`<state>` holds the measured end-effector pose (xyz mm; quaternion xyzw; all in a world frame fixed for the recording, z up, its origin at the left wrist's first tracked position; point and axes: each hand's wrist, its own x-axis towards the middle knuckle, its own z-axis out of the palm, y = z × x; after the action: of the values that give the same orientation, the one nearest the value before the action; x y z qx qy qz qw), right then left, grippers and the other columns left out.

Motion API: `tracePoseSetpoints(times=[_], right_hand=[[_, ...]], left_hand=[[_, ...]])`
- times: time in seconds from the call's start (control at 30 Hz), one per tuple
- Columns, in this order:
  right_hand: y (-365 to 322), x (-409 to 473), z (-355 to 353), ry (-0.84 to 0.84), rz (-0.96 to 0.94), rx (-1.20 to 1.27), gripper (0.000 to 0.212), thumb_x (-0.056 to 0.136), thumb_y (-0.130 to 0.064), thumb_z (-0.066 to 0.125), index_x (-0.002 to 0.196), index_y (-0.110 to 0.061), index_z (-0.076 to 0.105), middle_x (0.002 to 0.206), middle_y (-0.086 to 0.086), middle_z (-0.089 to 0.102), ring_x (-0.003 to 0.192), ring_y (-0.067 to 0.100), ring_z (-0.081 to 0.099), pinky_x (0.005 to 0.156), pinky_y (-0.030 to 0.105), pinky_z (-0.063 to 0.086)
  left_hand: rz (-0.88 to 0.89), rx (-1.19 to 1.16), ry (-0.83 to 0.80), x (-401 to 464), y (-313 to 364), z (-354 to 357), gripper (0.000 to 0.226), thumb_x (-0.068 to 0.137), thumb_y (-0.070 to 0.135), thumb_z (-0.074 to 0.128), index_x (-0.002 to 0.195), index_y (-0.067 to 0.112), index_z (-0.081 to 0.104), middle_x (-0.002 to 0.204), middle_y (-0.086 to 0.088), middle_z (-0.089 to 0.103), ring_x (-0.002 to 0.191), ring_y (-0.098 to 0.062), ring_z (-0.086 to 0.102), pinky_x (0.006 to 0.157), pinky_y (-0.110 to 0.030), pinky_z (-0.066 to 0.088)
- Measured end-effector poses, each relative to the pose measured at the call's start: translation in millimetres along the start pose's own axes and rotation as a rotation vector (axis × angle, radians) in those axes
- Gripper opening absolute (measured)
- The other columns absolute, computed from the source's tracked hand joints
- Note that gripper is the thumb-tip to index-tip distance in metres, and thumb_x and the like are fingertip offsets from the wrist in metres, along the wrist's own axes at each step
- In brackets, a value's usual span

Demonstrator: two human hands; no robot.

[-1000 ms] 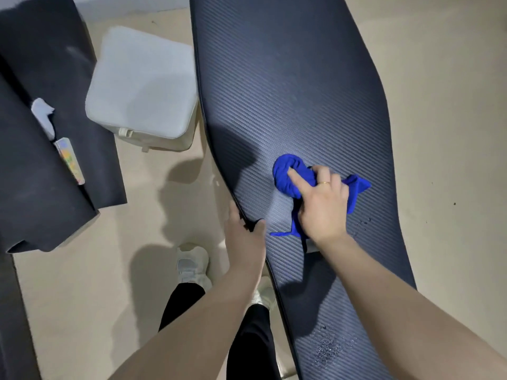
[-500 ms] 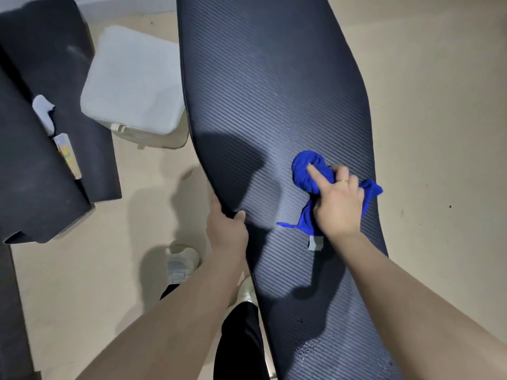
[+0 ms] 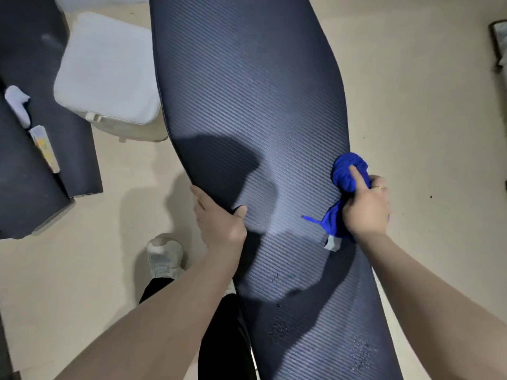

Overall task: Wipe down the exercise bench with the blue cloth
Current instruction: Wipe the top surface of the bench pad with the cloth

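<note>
We look down on a pale beige floor (image 3: 411, 105) that fills most of the frame, lit from above so that soft shadows fall on it at lower left. At upper left stands a white square stool (image 3: 107, 75). Along the left edge lie dark mats (image 3: 24, 187), with a white scrap (image 3: 17, 105) and a colourful card (image 3: 45, 149) on them. A dark object (image 3: 499, 42) sits at the upper right edge.

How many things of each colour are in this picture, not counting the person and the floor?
Dark, 3: ribbed padded exercise bench; two dark mats
Blue, 1: crumpled blue cloth
White, 2: square white cushion; small white rag
Total: 6
</note>
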<state>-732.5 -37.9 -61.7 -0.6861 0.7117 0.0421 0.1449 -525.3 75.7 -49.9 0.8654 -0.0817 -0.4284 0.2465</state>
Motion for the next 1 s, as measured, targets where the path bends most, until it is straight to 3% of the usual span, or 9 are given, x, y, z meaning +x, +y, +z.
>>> tracePoseSetpoints(times=[0.1,0.27,0.33,0.5,0.6,0.7,0.8,0.9,1.0], right_hand=[[-28.8,-32.7,4.6,0.014,-0.071,0.030,0.063,0.076,-0.003,0.049,0.136,-0.022,0.045,0.122,0.022,0.044,0.102,0.042,0.048,0.082,0.048,0.045],[-92.7,-107.3,23.3,-0.095,-0.507,-0.004,0.070,0.049,-0.007,0.075,0.117,-0.022,0.063,0.101,0.015,0.062,0.073,0.032,0.060,0.058,0.040,0.048],[-100.0,-98.9,28.0,-0.073,-0.532,-0.040,0.068,0.053,-0.007,0.073,0.118,-0.023,0.062,0.102,0.015,0.061,0.075,0.035,0.059,0.062,0.040,0.047],[-130.3,-70.9,28.4,0.005,-0.039,-0.038,0.062,0.080,-0.011,0.054,0.138,-0.026,0.041,0.127,0.016,0.044,0.106,0.036,0.045,0.084,0.044,0.037],[-169.7,-94.9,36.7,0.029,-0.261,-0.041,0.058,0.072,-0.008,0.051,0.128,-0.024,0.053,0.110,0.018,0.054,0.089,0.037,0.052,0.072,0.043,0.041],[-192.1,-101.3,50.7,0.080,-0.430,-0.052,0.059,0.063,-0.012,0.039,0.115,-0.025,0.063,0.097,0.015,0.060,0.073,0.034,0.055,0.062,0.039,0.043],[-213.4,-81.8,48.8,0.106,-0.446,-0.036,0.057,0.067,-0.005,0.049,0.118,-0.027,0.063,0.106,0.016,0.058,0.081,0.037,0.054,0.070,0.042,0.042],[-229.8,-64.0,46.9,0.061,-0.429,-0.063,0.059,0.075,-0.001,0.052,0.125,-0.031,0.057,0.120,0.014,0.052,0.095,0.037,0.048,0.081,0.044,0.037],[-208.5,-83.4,43.2,0.016,-0.667,-0.127,0.058,0.064,-0.004,0.056,0.114,-0.034,0.063,0.111,0.011,0.056,0.087,0.033,0.049,0.075,0.043,0.042]], left_hand=[[-0.009,-0.001,0.019,-1.6,1.7,-1.2,0.107,0.081,0.028,0.070,0.151,0.023,-0.010,0.155,-0.005,0.020,0.141,-0.028,0.029,0.115,-0.047,0.029],[0.058,-0.093,0.038,-4.1,1.3,-11.8,0.091,0.074,0.026,0.069,0.149,0.025,0.018,0.144,-0.005,0.042,0.130,-0.025,0.047,0.106,-0.046,0.042],[0.088,-0.179,-0.011,-2.1,-7.0,-23.7,0.075,0.075,0.022,0.058,0.144,0.031,0.029,0.138,0.003,0.053,0.123,-0.019,0.054,0.106,-0.042,0.043],[0.000,-0.346,-0.303,12.3,-11.0,-71.2,0.056,0.093,0.004,0.047,0.143,0.028,0.039,0.126,0.003,0.058,0.112,-0.009,0.052,0.103,-0.025,0.038],[-0.032,-0.358,-0.360,29.5,-9.4,-93.5,0.045,0.094,0.004,0.039,0.135,0.017,0.051,0.136,-0.001,0.054,0.123,-0.012,0.049,0.111,-0.033,0.035],[-0.040,-0.402,-0.422,41.4,-6.2,-108.2,0.045,0.092,0.000,0.034,0.130,0.016,0.052,0.135,0.001,0.052,0.119,-0.014,0.049,0.102,-0.032,0.038],[-0.031,-0.497,-0.471,52.4,-7.1,-116.9,0.046,0.095,0.007,0.032,0.137,0.020,0.043,0.127,0.004,0.055,0.110,-0.013,0.050,0.102,-0.033,0.039],[-0.081,-0.532,-0.516,64.1,-11.4,-120.3,0.047,0.097,0.012,0.028,0.143,0.019,0.037,0.136,0.001,0.052,0.112,-0.015,0.049,0.102,-0.034,0.038],[-0.141,-0.566,-0.536,60.6,-14.7,-123.0,0.046,0.099,0.015,0.027,0.143,0.018,0.036,0.141,-0.002,0.049,0.113,-0.017,0.048,0.098,-0.032,0.037]])
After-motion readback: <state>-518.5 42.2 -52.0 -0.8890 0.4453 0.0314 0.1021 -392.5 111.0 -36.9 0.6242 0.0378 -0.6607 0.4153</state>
